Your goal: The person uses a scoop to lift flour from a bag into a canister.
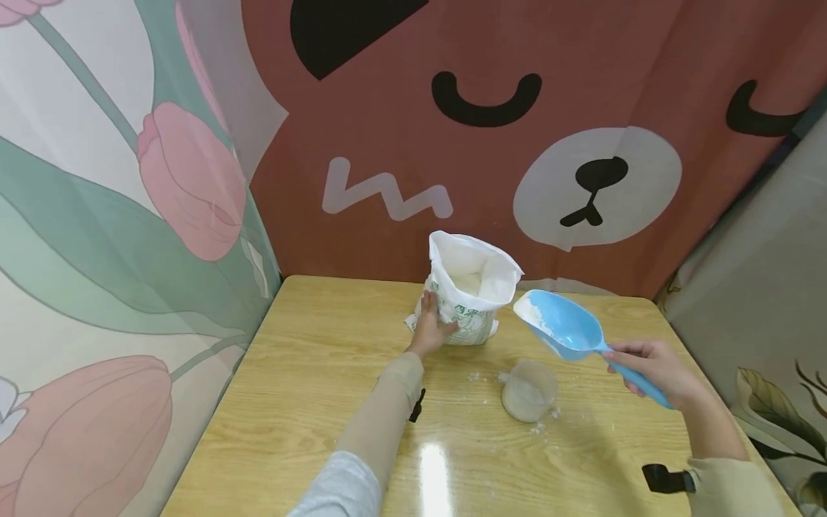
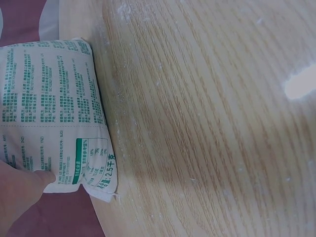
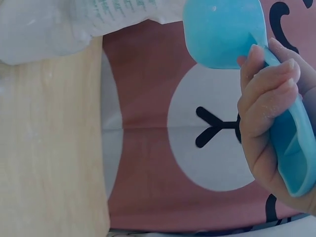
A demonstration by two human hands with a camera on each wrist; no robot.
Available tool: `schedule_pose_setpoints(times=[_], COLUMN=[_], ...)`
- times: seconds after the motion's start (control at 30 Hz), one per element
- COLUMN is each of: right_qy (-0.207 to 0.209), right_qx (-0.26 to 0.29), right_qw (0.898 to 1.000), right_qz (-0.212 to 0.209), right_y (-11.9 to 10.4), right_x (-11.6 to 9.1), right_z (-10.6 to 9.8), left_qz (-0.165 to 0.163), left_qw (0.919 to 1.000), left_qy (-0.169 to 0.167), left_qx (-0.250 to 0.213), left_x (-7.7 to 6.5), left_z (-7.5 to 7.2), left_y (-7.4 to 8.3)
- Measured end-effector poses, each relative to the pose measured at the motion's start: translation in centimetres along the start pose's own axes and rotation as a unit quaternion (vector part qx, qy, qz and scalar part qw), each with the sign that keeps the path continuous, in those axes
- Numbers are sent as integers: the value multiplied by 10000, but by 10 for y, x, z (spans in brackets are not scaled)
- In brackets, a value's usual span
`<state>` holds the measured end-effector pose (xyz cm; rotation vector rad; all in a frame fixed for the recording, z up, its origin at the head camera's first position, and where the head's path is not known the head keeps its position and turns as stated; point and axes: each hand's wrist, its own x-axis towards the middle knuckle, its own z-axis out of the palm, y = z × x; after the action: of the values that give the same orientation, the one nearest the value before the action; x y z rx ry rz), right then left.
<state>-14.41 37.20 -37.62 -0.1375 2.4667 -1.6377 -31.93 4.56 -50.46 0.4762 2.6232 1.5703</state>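
An open white flour bag [image 1: 474, 323] with green print stands near the back of the table, white flour visible inside its mouth. My left hand [image 1: 433, 329] holds the bag's left side, thumb across the front; in the left wrist view that thumb [image 2: 45, 177] lies on the printed face. To the bag's right, my right hand [image 1: 655, 370] grips the handle of a blue scoop [image 1: 575, 327], raised above the table. Flour clings to the scoop's front end. In the right wrist view, the fingers [image 3: 269, 94] wrap round the scoop handle. Below stands a clear cup [image 1: 531, 391] with a side handle.
Spilled flour [image 1: 538, 429] dots the wooden table [image 1: 310, 402] around the cup. A curtain [image 1: 388, 143] with a bear face hangs behind the table's back edge. Another curtain with tulips [image 1: 194, 179] borders the left side, and grey fabric [image 1: 762, 287] the right.
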Motion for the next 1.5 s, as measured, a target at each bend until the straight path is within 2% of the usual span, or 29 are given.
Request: schedule_pose_setpoints(times=[0.4, 0.6, 0.83, 1.03, 1.33, 1.5], right_qy=[-186, -270, -476, -707, -713, -575], right_qx=[92, -104, -499, -759, -1381, -1817], right_qw=[9986, 9969, 9931, 9906, 9848, 9792], right_qz=[486, 732, 947, 889, 771, 702], right_y=[33, 41, 41, 39, 28, 21], right_x=[-27, -33, -32, -29, -26, -23], right_z=[-9, -13, -14, -13, -9, -4], left_qz=[-20, -10, -43, 18, -44, 66], left_qw=[10000, 10000, 10000, 10000, 10000, 9997], left_qy=[3, -8, 1, -2, -21, 9], left_qx=[-19, -14, -40, 20, 15, -246], left_x=[-1, -3, -3, -3, -2, -4], left_z=[1, -1, -1, -2, -1, -1], left_y=[1, 4, 4, 5, 4, 2])
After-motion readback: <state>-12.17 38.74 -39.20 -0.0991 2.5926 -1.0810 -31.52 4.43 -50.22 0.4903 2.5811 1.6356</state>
